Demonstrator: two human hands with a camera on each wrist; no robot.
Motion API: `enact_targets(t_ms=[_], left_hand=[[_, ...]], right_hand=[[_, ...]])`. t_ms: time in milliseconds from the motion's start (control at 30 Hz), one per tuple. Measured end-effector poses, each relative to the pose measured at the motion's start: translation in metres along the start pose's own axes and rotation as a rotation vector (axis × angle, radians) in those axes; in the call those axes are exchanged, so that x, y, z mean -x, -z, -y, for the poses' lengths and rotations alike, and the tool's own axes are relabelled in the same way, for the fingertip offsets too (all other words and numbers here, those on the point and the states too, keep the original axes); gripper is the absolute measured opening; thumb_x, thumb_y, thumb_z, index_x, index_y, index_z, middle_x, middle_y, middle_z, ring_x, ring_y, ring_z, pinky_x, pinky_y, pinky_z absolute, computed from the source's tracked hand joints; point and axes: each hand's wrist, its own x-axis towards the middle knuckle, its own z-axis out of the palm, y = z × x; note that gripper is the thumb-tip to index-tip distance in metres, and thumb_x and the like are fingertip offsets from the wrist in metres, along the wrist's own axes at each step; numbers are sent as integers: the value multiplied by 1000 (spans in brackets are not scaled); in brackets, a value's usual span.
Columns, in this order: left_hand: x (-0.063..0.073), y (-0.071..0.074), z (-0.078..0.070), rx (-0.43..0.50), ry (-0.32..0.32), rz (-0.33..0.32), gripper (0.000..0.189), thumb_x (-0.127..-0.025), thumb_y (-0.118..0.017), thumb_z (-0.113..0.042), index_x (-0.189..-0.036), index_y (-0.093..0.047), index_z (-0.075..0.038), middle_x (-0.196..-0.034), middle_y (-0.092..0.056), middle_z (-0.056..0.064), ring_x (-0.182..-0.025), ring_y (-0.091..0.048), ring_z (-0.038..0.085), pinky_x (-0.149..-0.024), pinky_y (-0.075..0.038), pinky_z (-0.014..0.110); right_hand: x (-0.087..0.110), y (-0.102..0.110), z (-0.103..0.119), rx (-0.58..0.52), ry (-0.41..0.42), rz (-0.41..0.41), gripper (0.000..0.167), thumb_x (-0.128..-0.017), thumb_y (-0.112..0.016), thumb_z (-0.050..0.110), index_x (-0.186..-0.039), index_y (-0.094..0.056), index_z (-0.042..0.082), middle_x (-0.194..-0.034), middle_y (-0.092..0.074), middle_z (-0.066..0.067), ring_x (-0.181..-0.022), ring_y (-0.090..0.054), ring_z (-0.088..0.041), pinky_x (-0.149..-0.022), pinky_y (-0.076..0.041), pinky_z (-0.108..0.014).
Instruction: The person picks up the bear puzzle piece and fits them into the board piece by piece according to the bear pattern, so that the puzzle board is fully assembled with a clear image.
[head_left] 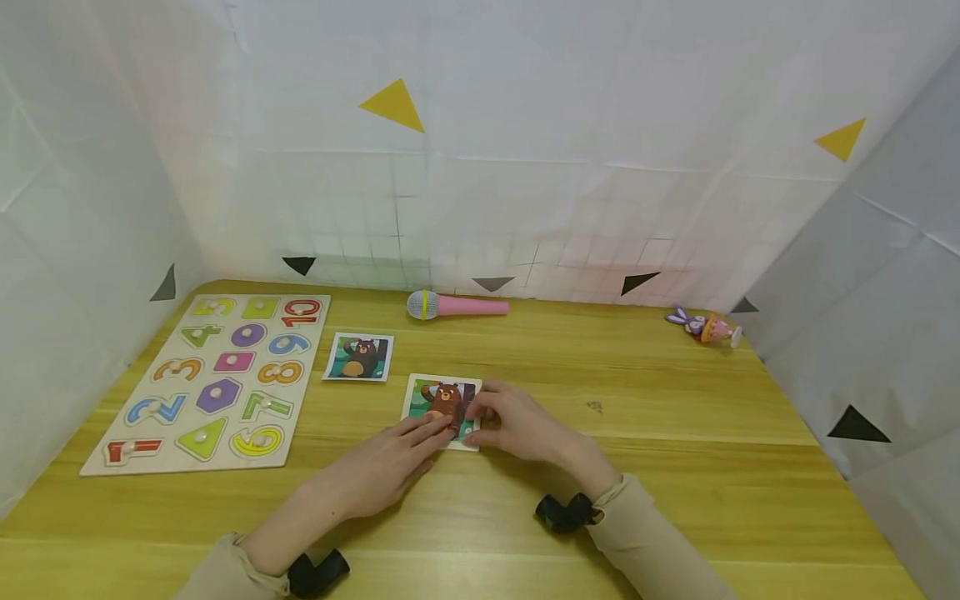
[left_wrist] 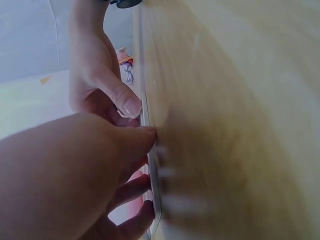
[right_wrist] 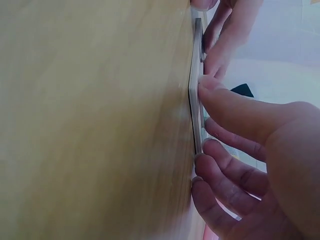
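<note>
A thick square bear picture board point(head_left: 420, 402) lies flat on the table; its thin edge point(left_wrist: 156, 187) shows side-on in the left wrist view. From the lower left my left hand point(head_left: 386, 467) reaches over it, its fairly straight fingers resting on the picture. My right hand point(head_left: 521, 422) is at the board's right side, with bent thumb and fingers gripping its edge. In the right wrist view the thumb point(right_wrist: 220, 92) touches the board's edge, and the other fingers curl along it. The fingers cover part of the picture. A thinner bear picture card point(head_left: 357, 357) lies to the upper left.
On the left lies a wooden number-and-shape peg board point(head_left: 300, 408). A pink toy microphone point(head_left: 468, 307) lies at the back, and a small purple-eared rabbit figure point(head_left: 705, 327) at the far right. White sheeting point(head_left: 562, 125) stands around the wooden table point(head_left: 675, 467).
</note>
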Motion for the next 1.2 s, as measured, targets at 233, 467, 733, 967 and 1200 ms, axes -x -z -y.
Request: enact_targets(t_ms=[233,467,733,967,1200], left_hand=[[-1,-3,0,-15,-2,5,47,-108,-45,-27,-153,-43,-15,-161,-37,1,-145,-37,30,-108,-44,53],[0,-3,-1,-5,-20,3,45,-108,-44,-25,-153,-44,-20,-160,-37,2,-145,-36,30,-106,-45,55],[1,-1,0,-6,-27,13,45,-108,-44,-25,-153,-44,-20,-161,-36,3,-146,-35,31,-107,-45,56],[1,-1,1,-39,-52,11,47,-108,-45,-24,-154,-42,-20,-161,-36,2,-145,-35,31,-107,-45,54],[-1,1,-4,-62,-43,57,49,-108,-44,-25,-156,-38,-18,-163,-32,2,-147,-33,32,-110,-41,55]], right_hand=[[0,1,2,14,20,-5,32,-88,-79,26,-115,-71,11,-98,-60,-1,-84,-57,-15,-74,-47,-25],[1,0,1,-12,18,-4,27,-88,-79,25,-110,-77,11,-97,-59,-1,-80,-53,-16,-69,-43,-22],[2,-2,0,-75,-15,-14,24,-89,-76,21,-111,-78,11,-92,-60,1,-73,-48,-10,-62,-40,-20],[2,-2,-1,-93,-37,15,29,-88,-78,25,-112,-77,9,-89,-59,0,-70,-44,-8,-59,-39,-20],[5,-1,1,-23,-14,47,41,-85,-81,32,-118,-74,8,-92,-59,2,-73,-46,-10,-62,-39,-20]])
